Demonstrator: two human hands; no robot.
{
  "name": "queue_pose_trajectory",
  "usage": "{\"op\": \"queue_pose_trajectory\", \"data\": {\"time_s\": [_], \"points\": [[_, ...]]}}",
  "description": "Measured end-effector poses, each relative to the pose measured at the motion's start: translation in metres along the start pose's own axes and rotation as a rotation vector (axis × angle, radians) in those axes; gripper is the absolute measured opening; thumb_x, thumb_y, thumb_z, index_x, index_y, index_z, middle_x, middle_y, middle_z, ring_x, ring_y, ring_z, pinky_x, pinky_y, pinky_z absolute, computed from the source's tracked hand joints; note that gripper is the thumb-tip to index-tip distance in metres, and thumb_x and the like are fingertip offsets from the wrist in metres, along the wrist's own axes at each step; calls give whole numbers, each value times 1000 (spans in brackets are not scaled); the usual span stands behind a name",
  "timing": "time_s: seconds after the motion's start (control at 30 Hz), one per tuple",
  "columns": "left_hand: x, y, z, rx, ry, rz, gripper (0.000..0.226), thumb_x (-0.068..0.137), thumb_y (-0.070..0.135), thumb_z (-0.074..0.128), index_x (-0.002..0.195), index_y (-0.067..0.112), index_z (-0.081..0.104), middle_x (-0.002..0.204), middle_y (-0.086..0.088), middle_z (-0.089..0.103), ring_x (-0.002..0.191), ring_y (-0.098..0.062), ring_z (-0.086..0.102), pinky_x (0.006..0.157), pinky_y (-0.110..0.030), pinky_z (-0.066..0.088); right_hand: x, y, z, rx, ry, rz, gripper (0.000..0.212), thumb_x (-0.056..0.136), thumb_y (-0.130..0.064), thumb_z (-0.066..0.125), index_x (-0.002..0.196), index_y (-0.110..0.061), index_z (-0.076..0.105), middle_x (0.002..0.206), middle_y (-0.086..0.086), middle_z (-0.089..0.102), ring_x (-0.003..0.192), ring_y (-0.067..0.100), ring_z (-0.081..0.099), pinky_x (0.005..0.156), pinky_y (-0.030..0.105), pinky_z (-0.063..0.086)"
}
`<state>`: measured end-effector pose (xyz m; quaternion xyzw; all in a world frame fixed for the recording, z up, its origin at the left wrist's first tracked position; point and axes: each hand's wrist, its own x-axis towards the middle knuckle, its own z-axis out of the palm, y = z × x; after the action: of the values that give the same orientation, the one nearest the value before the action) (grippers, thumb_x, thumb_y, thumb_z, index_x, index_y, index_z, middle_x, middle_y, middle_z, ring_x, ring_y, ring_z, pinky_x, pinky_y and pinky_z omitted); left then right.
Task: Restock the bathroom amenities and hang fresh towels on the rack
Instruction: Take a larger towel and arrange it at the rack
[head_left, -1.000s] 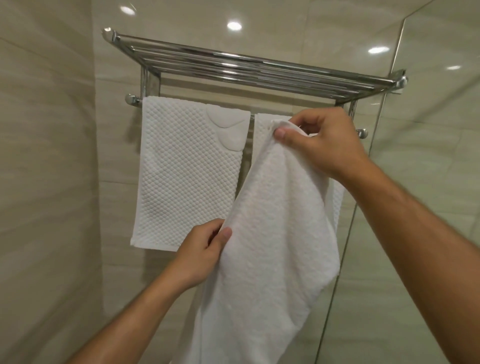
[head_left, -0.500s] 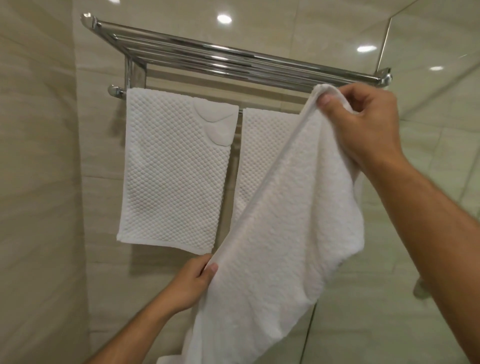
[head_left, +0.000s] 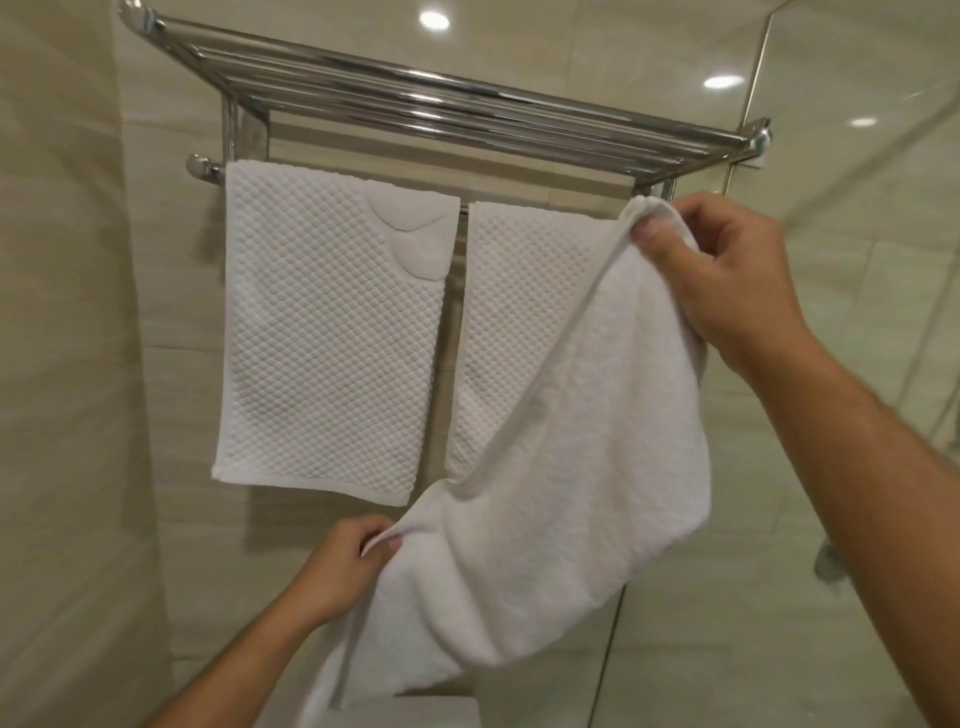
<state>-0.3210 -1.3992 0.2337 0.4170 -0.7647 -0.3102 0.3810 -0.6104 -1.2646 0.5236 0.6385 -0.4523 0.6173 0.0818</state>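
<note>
Loose towel (head_left: 561, 467): white terry, unfolded, held in the air in front of the rack (head_left: 467, 98). It drapes diagonally between both hands and partly covers the right hung towel (head_left: 519, 312). Right grip (head_left: 727, 280): thumb and curled fingers pinch the upper corner, just below the right end of the rack's shelf bars. Left grip (head_left: 337, 566): thumb and fingers pinch the lower edge, below the bottom hem of the left hung towel (head_left: 327, 332). Both grips grasp cloth; neither is released. Handling, judged: soft and limp, no stiffness. The span between the grips sags, and the tail hangs in folds below the left grip and runs out of view at the bottom. Looks thick and plush, so fairly weighty for cloth but easy for two hands. Not fragile, not slippery; the pile should give good friction against fingers and probably against chrome. Where to hold: corners or hem, as now, since a pinch mid-panel would only bunch it. Taking both corners of one short edge would likely let it hang flat and square. Lower bar (head_left: 205, 169) carries the two waffle-weave towels side by side with a narrow gap, so room there looks scarce; the shelf bars above are the other candidate. Risk, judged: an uneven drape, or dragging the right hung towel off its bar as the loose one passes over it.
</note>
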Motion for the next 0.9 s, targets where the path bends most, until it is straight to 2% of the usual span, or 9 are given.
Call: {"op": "queue_pose_trajectory", "data": {"time_s": [0.07, 0.17, 0.27, 0.33, 0.43, 0.53, 0.6, 0.73, 0.9], "points": [[5, 10, -6, 30, 27, 28, 20, 92, 11, 68, 77, 23, 73, 73, 9, 71, 65, 2, 58, 65, -27, 44, -9, 8, 3, 25, -101, 12, 10, 94, -31, 71, 86, -25, 71, 78, -13, 71, 71, 0, 64, 66, 24, 51], [11, 35, -13, 43, 37, 50, 20, 89, 11, 71, 76, 27, 74, 73, 14, 72, 67, 3, 61, 65, -25, 46, -25, 18, 13, 29, -257, 58, 10, 95, -31, 70, 92, -23, 75, 86, -10, 75, 79, 2, 67, 75, 24, 54], [12, 66, -21, 52, 50, 87, 6, 83, 28, 73, 81, 33, 76, 78, 15, 74, 78, -1, 68, 74, -31, 53, -44, 22, 29, -2, -466, 97, 11, 93, -33, 70, 95, -24, 78, 92, -13, 76, 85, -3, 68, 80, 18, 53], [8, 91, -28, 25, 42, 137, 13, 77, 40, 68, 87, 35, 76, 84, 17, 76, 85, -2, 71, 81, -34, 56, -56, 24, 43, -36, -637, 95, 10, 92, -32, 72, 96, -25, 79, 93, -15, 76, 87, -4, 68, 81, 16, 52], [2, 124, -37, -31, 22, 229, 16, 78, 33, 68, 91, 31, 76, 89, 13, 77, 89, -6, 72, 85, -37, 57, -75, 33, 63, -58, -815, 76, 11, 90, -35, 75, 97, -27, 79, 98, -15, 74, 96, 1, 67, 87, 24, 53], [-4, 147, -44, -64, 27, 289, 16, 86, 15, 73, 93, 29, 76, 92, 9, 78, 91, -8, 73, 86, -36, 57, -93, 42, 75, 0, -866, 65, 19, 84, -39, 79, 100, -29, 80, 121, -18, 65, 116, 0, 59, 104, 32, 45], [-9, 157, -49, -64, 38, 322, 21, 85, 9, 74, 94, 28, 75, 93, 8, 78, 91, -9, 73, 86, -36, 57, -102, 44, 76, 134, -901, 62, 20, 86, -29, 79, 104, -21, 80, 127, -13, 66, 121, 2, 58, 109, 32, 43], [-21, 167, -59, -42, 64, 397, 16, 79, 18, 69, 90, 30, 68, 86, 5, 75, 82, -12, 71, 76, -33, 55, -121, 49, 74, 388, -902, 100, 19, 90, -14, 75, 107, -5, 78, 113, 7, 75, 111, 23, 68, 101, 40, 51], [-29, 162, -73, 210, 24, 445, 19, 84, 19, 75, 88, 36, 68, 88, 14, 73, 86, -8, 69, 76, -20, 50, -143, 54, 78, 487, -722, 131, 18, 87, -15, 77, 102, -5, 79, 104, 9, 75, 102, 24, 71, 92, 38, 54]]}}
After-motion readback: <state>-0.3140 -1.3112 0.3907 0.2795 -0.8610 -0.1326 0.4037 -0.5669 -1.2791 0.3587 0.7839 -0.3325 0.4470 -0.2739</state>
